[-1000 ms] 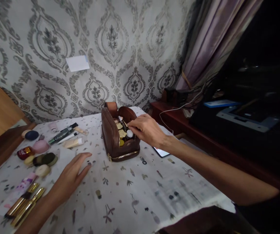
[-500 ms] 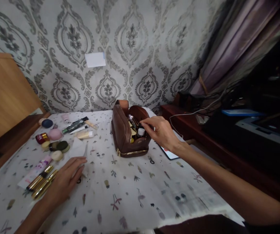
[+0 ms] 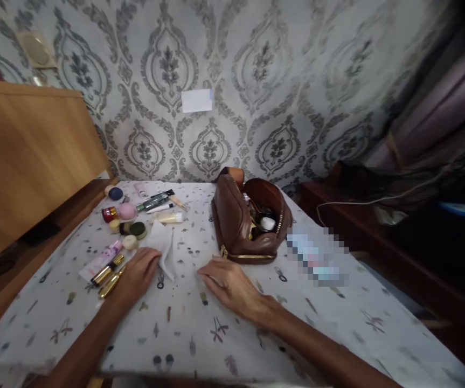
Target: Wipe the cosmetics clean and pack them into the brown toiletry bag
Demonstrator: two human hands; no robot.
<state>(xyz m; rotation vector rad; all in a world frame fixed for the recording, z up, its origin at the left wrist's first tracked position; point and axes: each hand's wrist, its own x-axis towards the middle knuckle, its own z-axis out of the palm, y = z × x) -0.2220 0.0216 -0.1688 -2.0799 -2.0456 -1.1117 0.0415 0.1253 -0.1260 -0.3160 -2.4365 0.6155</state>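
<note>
My left hand (image 3: 139, 272) is closed, its fingertips pinching the edge of a white tissue (image 3: 162, 240) on the table. My right hand (image 3: 232, 285) hovers low over the cloth in front of the bag, fingers pressed together; whatever they hold, if anything, is too small to make out. A brown cosmetic bag (image 3: 232, 221) stands unzipped, with a white-capped jar (image 3: 267, 223) and other small items inside. Beside my left hand lie gold tubes (image 3: 111, 283), a pink-and-white tube (image 3: 103, 261) and a small cream-coloured round item (image 3: 130, 242).
Farther back on the patterned tablecloth (image 3: 192, 345) are a pink sponge (image 3: 126, 210), a dark red jar (image 3: 109, 214), a dark green lid (image 3: 137, 230) and several tubes. A blurred-out phone (image 3: 315, 258) lies right of the bag. A wooden panel (image 3: 34, 145) borders the left side.
My right hand has left the bag's opening and come down leftward to the front of it. My left hand now pinches the tissue, which is pulled up slightly. The view has shifted left.
</note>
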